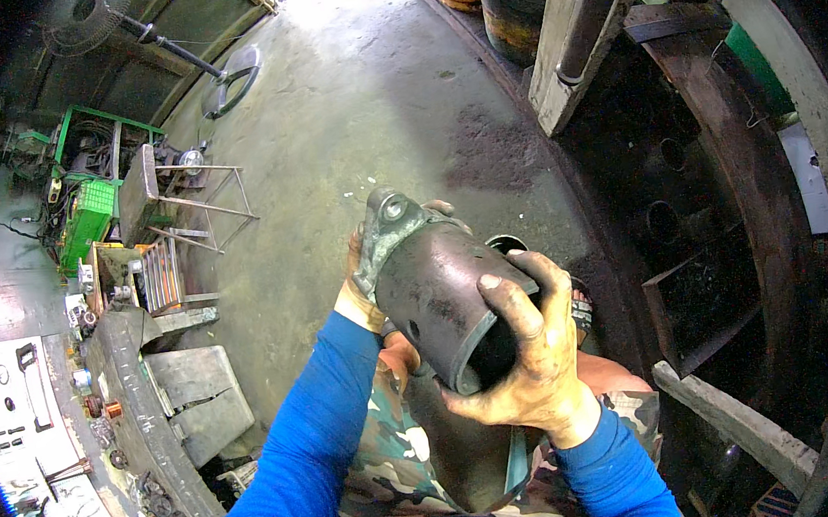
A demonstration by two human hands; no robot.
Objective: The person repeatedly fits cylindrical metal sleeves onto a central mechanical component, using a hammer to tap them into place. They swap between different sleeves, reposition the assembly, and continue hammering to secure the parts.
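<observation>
In front of my lap I hold a dark cylindrical motor housing, tilted, with its open end toward me. A grey cast end bracket with a bolt-hole ear sits at its far end. My left hand is wrapped around the bracket end, most of its fingers hidden behind the metal. My right hand grips the open rim, thumb below and fingers over the top edge. Both hands are smudged with grease. The inside of the housing is dark.
At left, a cluttered workbench stands near a metal-legged stool, a green crate and a tool board. A pedestal fan is farther off. To the right are a black bucket and a wooden frame.
</observation>
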